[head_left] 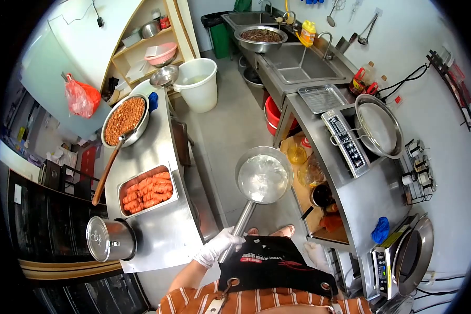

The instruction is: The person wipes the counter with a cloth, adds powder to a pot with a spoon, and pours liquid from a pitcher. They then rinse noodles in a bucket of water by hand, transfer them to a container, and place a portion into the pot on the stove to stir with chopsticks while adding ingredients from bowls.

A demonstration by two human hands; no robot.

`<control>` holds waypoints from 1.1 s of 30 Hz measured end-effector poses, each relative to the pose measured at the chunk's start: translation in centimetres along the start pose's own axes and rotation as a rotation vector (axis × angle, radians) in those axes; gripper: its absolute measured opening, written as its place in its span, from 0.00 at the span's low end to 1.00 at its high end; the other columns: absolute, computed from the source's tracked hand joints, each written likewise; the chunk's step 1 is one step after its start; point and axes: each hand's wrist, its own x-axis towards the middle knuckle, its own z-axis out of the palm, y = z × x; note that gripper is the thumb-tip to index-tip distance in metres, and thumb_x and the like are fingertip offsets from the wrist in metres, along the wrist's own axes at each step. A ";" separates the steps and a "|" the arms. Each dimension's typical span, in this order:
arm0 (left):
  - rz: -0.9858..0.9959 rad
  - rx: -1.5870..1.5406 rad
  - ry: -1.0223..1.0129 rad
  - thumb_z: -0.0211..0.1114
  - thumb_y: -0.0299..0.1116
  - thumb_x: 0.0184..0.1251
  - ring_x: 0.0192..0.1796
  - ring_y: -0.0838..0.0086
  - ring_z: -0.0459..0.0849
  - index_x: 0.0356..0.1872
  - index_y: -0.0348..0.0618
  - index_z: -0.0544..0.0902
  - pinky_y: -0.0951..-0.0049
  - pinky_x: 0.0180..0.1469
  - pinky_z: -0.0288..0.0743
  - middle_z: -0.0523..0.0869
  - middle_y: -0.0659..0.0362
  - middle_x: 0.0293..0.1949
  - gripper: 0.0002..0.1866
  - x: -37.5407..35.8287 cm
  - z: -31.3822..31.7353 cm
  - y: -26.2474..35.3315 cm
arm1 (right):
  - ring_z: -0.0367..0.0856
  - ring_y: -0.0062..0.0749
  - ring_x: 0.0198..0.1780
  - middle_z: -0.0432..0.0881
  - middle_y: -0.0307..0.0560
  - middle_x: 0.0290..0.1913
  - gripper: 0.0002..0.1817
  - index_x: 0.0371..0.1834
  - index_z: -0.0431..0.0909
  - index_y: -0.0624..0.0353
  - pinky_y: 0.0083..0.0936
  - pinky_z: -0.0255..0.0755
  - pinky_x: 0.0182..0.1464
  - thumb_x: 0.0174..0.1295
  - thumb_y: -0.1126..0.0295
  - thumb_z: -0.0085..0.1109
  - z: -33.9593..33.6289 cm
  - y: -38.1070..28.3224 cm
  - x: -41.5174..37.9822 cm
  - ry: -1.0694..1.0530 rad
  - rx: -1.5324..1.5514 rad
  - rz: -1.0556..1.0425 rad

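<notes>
My left hand (pixel 220 246), in a white glove, is closed round the handle of a metal water ladle (pixel 264 175). The ladle's round bowl points forward over the floor between the two counters. Glints inside it look like clear liquid. At my right side, by the front of the right-hand cabinet, hangs my right hand (pixel 317 255), also gloved. Its fingers look loosely stretched, with nothing visible in them. To the left of the ladle, a steel tray (pixel 174 201) of orange-red sausage-like pieces (pixel 147 192) rests on the steel table (pixel 165 238).
On the left table are a lidded pot (pixel 110 239) and a bowl of brown beans or nuts (pixel 124 121) with a wooden-handled ladle (pixel 107 175). A white bucket (pixel 198 86) stands on the floor. Along the right counter are a sink (pixel 301 65), an induction cooker (pixel 345 142) and a wok (pixel 413 256).
</notes>
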 end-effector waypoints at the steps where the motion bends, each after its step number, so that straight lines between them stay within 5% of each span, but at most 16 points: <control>1: 0.003 0.010 0.004 0.64 0.28 0.56 0.21 0.78 0.74 0.44 0.35 0.75 0.79 0.27 0.68 0.76 0.62 0.20 0.15 -0.1 -0.3 -0.1 | 0.81 0.27 0.35 0.84 0.47 0.31 0.15 0.45 0.80 0.65 0.23 0.72 0.40 0.63 0.65 0.54 -0.1 -0.2 0.0 -0.016 -0.015 0.041; 12: 0.044 0.033 -0.002 0.65 0.27 0.55 0.21 0.77 0.75 0.41 0.36 0.75 0.78 0.26 0.69 0.76 0.61 0.20 0.13 1.4 -1.1 0.7 | 0.81 0.29 0.35 0.83 0.48 0.33 0.13 0.44 0.80 0.67 0.23 0.73 0.41 0.63 0.68 0.55 0.3 -3.5 0.3 -0.083 0.009 0.022; 14: 0.038 0.000 -0.014 0.65 0.27 0.56 0.21 0.77 0.74 0.42 0.36 0.75 0.78 0.26 0.69 0.76 0.62 0.20 0.14 1.2 -0.8 0.4 | 0.82 0.31 0.34 0.84 0.47 0.30 0.14 0.42 0.82 0.60 0.24 0.73 0.41 0.62 0.63 0.55 0.7 -0.7 1.2 0.003 -0.039 -0.095; 18: 0.009 -0.014 0.007 0.65 0.27 0.55 0.21 0.78 0.74 0.42 0.36 0.75 0.79 0.26 0.69 0.75 0.62 0.20 0.14 0.1 -1.0 0.1 | 0.82 0.34 0.35 0.84 0.48 0.31 0.13 0.41 0.82 0.59 0.26 0.73 0.42 0.62 0.62 0.55 -0.2 -3.7 -0.1 0.005 -0.072 -0.001; 23: 0.001 0.050 -0.017 0.64 0.23 0.54 0.22 0.78 0.75 0.44 0.36 0.75 0.78 0.26 0.72 0.77 0.62 0.28 0.15 2.0 -3.2 -1.3 | 0.81 0.45 0.43 0.82 0.60 0.40 0.17 0.42 0.80 0.69 0.31 0.72 0.47 0.62 0.62 0.55 -0.7 -5.3 -1.0 -0.035 -0.296 0.002; 26: -0.054 0.125 -0.047 0.64 0.25 0.55 0.22 0.79 0.75 0.44 0.35 0.75 0.78 0.26 0.71 0.76 0.62 0.25 0.14 2.3 -2.5 0.1 | 0.81 0.47 0.43 0.82 0.62 0.39 0.19 0.42 0.79 0.68 0.34 0.71 0.47 0.62 0.60 0.55 0.9 -0.2 -1.3 0.034 -0.110 0.021; 30: -0.055 0.058 -0.165 0.64 0.26 0.57 0.22 0.79 0.75 0.46 0.34 0.76 0.77 0.27 0.70 0.76 0.62 0.24 0.15 2.0 -0.8 1.6 | 0.81 0.42 0.41 0.83 0.58 0.36 0.18 0.41 0.80 0.67 0.33 0.71 0.46 0.62 0.60 0.55 1.2 -0.6 -4.3 0.081 -0.285 0.160; 33: -0.095 0.043 -0.165 0.63 0.24 0.58 0.22 0.78 0.74 0.46 0.34 0.75 0.78 0.27 0.70 0.75 0.62 0.23 0.14 3.3 -1.2 -0.7 | 0.79 0.35 0.39 0.83 0.52 0.34 0.17 0.40 0.81 0.66 0.30 0.71 0.43 0.62 0.61 0.54 1.9 1.3 -5.2 -0.030 -0.086 0.277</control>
